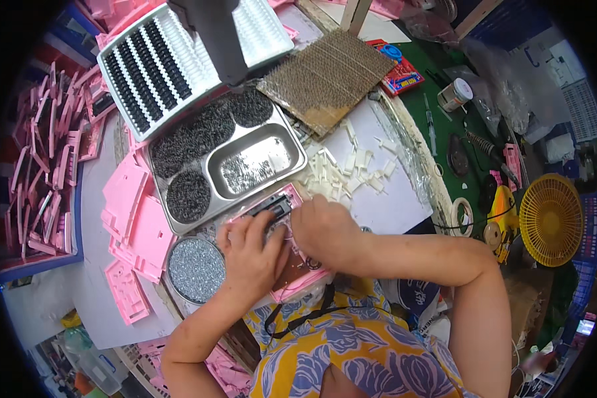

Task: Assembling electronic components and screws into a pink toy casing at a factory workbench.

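In front of my body lies a pink plastic housing (pixel 297 286), with a black part (pixel 272 208) set in its far end. My left hand (pixel 251 252) bends over the housing's left side, gripping it, fingertips against the black part. Close beside it, my right hand (pixel 326 232) is closed in a pinch over the housing's right side; whatever its fingertips hold is hidden beneath them. A small round metal part (pixel 312 263) shows in the housing below the right hand. Loose white plastic pieces (pixel 331 174) lie just beyond that hand.
A metal tray (pixel 220 205) holds small dark parts; near it stands a round tin of silvery bits (pixel 196 270). Behind are a white tray of black pieces (pixel 199 73) and a brown pin-covered board (pixel 328 79). Pink panels (pixel 149 232) lie left; a yellow basket (pixel 550 219) stands right.
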Action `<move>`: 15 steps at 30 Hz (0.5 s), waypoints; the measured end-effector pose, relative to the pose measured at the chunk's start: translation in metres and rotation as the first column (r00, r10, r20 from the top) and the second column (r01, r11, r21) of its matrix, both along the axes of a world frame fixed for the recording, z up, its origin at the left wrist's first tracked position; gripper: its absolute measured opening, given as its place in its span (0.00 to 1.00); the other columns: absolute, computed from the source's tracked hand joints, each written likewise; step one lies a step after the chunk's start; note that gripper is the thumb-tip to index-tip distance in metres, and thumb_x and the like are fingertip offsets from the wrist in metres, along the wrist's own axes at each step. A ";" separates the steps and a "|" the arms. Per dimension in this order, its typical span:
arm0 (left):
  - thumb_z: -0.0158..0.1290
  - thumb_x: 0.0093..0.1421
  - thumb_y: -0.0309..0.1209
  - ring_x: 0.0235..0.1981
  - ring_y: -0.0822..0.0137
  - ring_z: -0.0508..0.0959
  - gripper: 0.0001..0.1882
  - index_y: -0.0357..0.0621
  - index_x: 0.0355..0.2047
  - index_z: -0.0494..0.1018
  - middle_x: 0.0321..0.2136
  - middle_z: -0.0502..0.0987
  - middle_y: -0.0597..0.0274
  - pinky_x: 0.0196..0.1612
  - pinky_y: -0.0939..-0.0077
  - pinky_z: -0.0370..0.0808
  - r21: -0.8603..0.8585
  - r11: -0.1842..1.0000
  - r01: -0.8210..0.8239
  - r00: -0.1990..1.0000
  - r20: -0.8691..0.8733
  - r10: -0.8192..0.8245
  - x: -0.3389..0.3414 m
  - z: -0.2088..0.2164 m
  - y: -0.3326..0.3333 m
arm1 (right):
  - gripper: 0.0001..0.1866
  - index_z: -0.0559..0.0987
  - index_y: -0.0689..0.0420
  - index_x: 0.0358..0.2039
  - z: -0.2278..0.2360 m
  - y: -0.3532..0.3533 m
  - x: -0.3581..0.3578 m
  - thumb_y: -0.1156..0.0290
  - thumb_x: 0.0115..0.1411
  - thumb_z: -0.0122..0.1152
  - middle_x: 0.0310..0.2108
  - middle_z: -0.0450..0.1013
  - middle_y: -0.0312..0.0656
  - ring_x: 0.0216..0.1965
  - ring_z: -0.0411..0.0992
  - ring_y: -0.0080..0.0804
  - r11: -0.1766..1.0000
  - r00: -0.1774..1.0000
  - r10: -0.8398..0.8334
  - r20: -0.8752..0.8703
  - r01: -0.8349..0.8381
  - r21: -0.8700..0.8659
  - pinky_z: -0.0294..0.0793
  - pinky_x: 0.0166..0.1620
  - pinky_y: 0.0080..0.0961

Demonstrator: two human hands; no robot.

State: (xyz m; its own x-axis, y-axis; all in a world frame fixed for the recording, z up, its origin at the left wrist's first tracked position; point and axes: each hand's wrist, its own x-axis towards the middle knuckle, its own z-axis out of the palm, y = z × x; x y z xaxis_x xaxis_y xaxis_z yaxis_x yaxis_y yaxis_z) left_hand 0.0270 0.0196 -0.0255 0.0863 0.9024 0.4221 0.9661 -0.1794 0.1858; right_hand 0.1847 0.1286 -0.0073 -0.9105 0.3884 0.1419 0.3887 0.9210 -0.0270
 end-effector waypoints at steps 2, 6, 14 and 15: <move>0.65 0.50 0.43 0.56 0.54 0.69 0.29 0.48 0.52 0.76 0.56 0.72 0.58 0.63 0.43 0.54 -0.049 0.996 0.079 0.996 -0.034 -0.081 -0.001 -0.001 -0.004 | 0.09 0.79 0.59 0.28 0.015 -0.003 0.000 0.68 0.49 0.60 0.26 0.73 0.46 0.34 0.75 0.41 0.999 0.993 0.028 0.116 -0.025 -0.027 0.77 0.28 0.38; 0.56 0.55 0.59 0.66 0.57 0.63 0.38 0.50 0.61 0.73 0.66 0.66 0.62 0.67 0.31 0.41 -0.238 0.949 0.207 0.957 -0.154 -0.247 -0.013 0.004 -0.009 | 0.08 0.83 0.55 0.30 0.054 0.088 -0.017 0.65 0.55 0.61 0.28 0.78 0.48 0.35 0.79 0.48 0.976 0.968 0.090 0.234 -0.039 -0.216 0.78 0.32 0.45; 0.39 0.59 0.72 0.76 0.58 0.47 0.48 0.59 0.72 0.59 0.73 0.55 0.69 0.66 0.22 0.29 -0.426 0.837 0.345 0.821 -0.296 -0.489 -0.039 0.009 0.004 | 0.14 0.86 0.56 0.43 0.042 0.426 -0.139 0.67 0.59 0.61 0.59 0.72 0.46 0.63 0.67 0.46 0.897 0.899 -0.397 0.187 0.336 0.288 0.79 0.51 0.44; 0.40 0.59 0.72 0.76 0.57 0.46 0.47 0.62 0.73 0.58 0.73 0.55 0.70 0.66 0.22 0.29 -0.447 0.831 0.332 0.825 -0.289 -0.485 -0.042 0.009 0.006 | 0.15 0.85 0.55 0.45 0.031 0.443 -0.153 0.68 0.60 0.60 0.61 0.70 0.43 0.65 0.64 0.45 0.887 0.890 -0.407 0.207 0.330 0.324 0.78 0.53 0.46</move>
State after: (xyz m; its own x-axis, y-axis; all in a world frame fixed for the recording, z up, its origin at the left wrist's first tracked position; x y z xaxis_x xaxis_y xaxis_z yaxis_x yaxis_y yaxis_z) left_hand -0.0150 0.0252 -0.0166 0.5639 0.8228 -0.0709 0.8224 -0.5673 -0.0420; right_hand 0.0313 0.5716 0.0232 -0.7267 0.6836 0.0685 0.6584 0.6644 0.3538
